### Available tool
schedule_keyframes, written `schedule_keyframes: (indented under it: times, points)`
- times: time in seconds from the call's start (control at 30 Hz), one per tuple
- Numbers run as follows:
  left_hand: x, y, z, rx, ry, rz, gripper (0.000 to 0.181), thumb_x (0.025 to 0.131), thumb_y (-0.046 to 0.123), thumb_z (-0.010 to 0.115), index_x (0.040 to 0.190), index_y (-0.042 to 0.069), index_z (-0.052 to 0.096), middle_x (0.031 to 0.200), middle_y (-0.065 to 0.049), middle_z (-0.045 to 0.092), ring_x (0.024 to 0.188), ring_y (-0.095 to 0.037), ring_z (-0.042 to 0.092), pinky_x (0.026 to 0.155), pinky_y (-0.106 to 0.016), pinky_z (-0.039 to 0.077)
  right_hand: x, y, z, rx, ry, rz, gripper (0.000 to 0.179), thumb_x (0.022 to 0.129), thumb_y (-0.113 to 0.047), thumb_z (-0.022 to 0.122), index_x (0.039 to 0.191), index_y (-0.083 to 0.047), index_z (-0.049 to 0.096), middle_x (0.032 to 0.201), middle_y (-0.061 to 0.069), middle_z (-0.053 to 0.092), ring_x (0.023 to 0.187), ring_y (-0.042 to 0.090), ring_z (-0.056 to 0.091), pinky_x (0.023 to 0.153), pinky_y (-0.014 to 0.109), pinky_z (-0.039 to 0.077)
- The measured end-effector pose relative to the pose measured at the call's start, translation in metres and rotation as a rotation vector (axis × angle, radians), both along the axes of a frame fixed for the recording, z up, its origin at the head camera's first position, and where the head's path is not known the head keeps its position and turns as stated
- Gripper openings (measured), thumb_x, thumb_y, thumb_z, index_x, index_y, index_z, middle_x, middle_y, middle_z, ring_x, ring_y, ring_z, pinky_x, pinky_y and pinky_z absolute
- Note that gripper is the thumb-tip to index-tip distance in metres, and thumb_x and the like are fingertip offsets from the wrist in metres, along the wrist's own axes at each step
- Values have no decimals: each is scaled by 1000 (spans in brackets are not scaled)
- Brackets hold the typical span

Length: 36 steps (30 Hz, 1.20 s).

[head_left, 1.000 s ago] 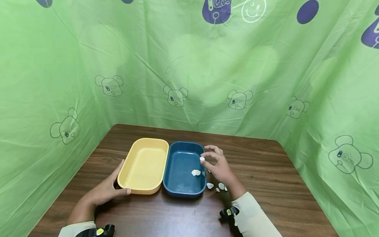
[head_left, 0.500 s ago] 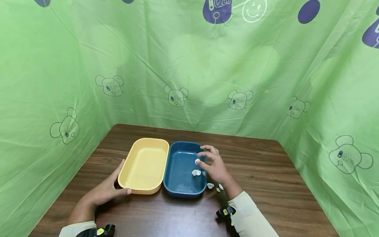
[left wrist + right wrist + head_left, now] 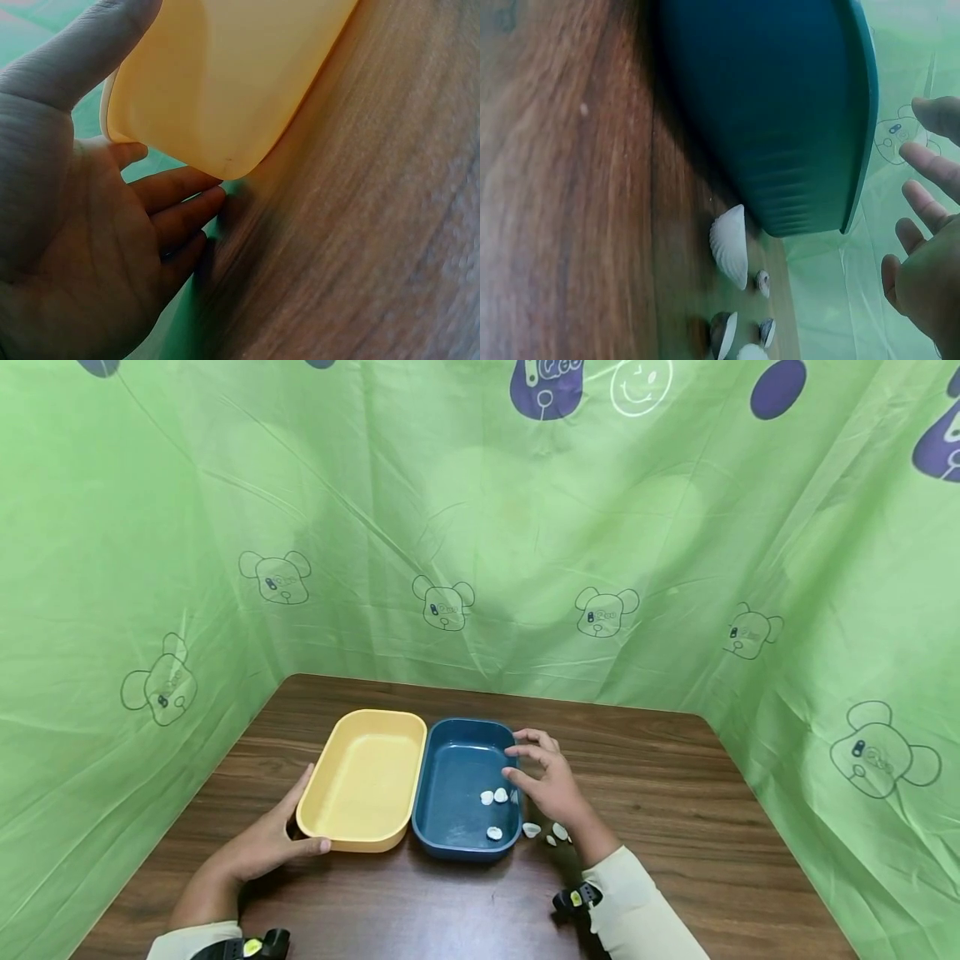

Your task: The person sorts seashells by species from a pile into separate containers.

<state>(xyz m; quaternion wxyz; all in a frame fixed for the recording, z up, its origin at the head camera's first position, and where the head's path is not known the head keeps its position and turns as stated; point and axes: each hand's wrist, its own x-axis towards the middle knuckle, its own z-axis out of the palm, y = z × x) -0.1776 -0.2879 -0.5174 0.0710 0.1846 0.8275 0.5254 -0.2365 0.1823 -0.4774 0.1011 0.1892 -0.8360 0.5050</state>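
My left hand [image 3: 266, 843] holds the near left corner of a yellow tray [image 3: 363, 837], its thumb against the near wall and its fingers along the left side. In the left wrist view the fingers [image 3: 180, 217] reach the tray's lower edge. A blue tray [image 3: 465, 847] stands beside the yellow one, with two white seashells [image 3: 500, 795] side by side in it and another seashell [image 3: 494, 833] near its front. Over its right rim hovers my right hand [image 3: 551, 781], fingers spread and nothing between them. The right wrist view also shows those fingers [image 3: 926, 161] apart, beyond the blue tray's wall.
Several seashells lie on the wooden table [image 3: 675, 827] right of the blue tray, among them a ribbed white one [image 3: 731, 247] close to its wall. Some sit partly behind the right wrist. A green curtain [image 3: 465, 527] hangs around the table's back and sides.
My right hand has let go of a seashell, which now lies near the front of the blue tray. The hand has shifted slightly right since half a second ago. My left hand stays put.
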Motion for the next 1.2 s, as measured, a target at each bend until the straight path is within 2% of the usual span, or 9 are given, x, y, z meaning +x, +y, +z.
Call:
schedule_keyframes:
  times: [0.27, 0.5, 0.7, 1.03, 1.2]
  points:
    - [0, 0, 0, -2, 2, -2, 131, 90, 13, 87, 177, 24, -11, 181, -33, -1, 158, -63, 9, 104, 5, 18, 1, 12, -5, -1, 27, -15, 26, 94, -11, 87, 119, -11, 82, 151, 19, 61, 144, 39, 45, 114, 57, 39]
    - [-1, 0, 0, -2, 2, -4, 131, 90, 13, 87, 177, 23, -11, 180, -33, -2, 158, -64, 8, 104, 6, 17, 5, 28, -9, 9, 40, -36, 29, 93, -11, 87, 120, -3, 81, 150, 17, 62, 145, 40, 46, 114, 55, 41]
    - [-1, 0, -1, -13, 9, 1, 131, 90, 14, 87, 177, 24, -10, 180, -34, 0, 158, -64, 11, 104, 5, 18, 13, 44, -14, 43, 29, -58, 27, 94, -12, 86, 120, -8, 81, 150, 17, 61, 144, 40, 48, 108, 57, 45]
    - [-1, 0, 0, -8, 4, 3, 130, 90, 14, 87, 177, 24, -10, 180, -33, 0, 157, -63, 12, 104, 5, 18, 25, 67, -18, 77, 7, -85, 29, 92, -12, 87, 121, -14, 80, 150, 17, 60, 143, 40, 47, 102, 60, 45]
    - [-1, 0, 1, -9, 0, 0, 130, 90, 14, 87, 177, 23, -10, 180, -34, 0, 158, -63, 11, 104, 5, 18, 31, 74, -21, 95, -8, -100, 31, 92, -11, 87, 122, -11, 79, 150, 15, 58, 140, 41, 50, 98, 53, 46]
